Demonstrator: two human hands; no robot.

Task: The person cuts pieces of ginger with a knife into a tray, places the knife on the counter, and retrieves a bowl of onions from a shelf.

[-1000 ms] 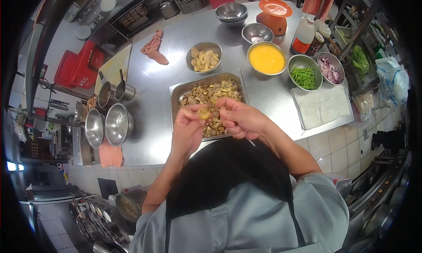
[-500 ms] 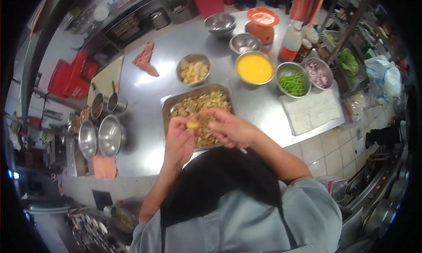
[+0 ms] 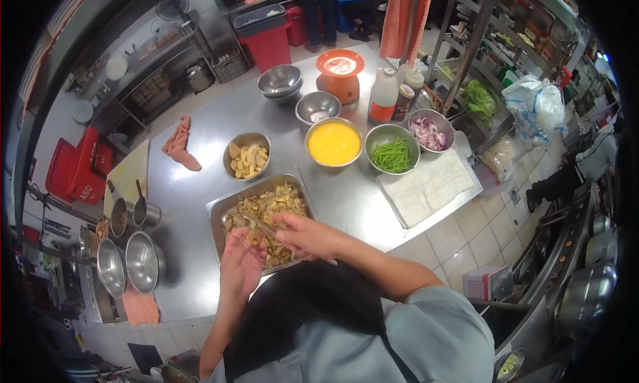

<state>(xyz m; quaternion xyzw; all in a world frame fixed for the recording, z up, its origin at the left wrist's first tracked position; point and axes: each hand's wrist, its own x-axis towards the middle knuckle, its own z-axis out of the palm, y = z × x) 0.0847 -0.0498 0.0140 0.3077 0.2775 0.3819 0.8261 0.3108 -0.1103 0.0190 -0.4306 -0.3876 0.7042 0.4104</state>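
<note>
My left hand (image 3: 238, 268) is closed in a pinch on a small yellow-brown food piece (image 3: 254, 236), partly covered by the fingers. My right hand (image 3: 309, 238) is wrapped round a small knife (image 3: 259, 224), its blade pointing left above that piece. Both hands are over the near part of a rectangular metal tray (image 3: 214, 226), which holds many yellow-brown scraps and pieces (image 3: 283, 200). Behind the tray stands a steel bowl of smooth, pale yellow pieces (image 3: 249, 160). The exact kind of food cannot be made out.
Bowls of yellow liquid (image 3: 334, 142), cut green vegetables (image 3: 393, 155) and purple-white chopped onion (image 3: 429, 131) stand right of the tray. An orange scale (image 3: 339, 83) and bottles (image 3: 383, 93) are behind. A folded white cloth (image 3: 426, 187) lies right; steel bowls (image 3: 145, 262) stand left.
The camera view has shifted, so the table appears lower and further left. The knife blade now shows above the piece in my left hand; the bright yellow face of that piece is less visible.
</note>
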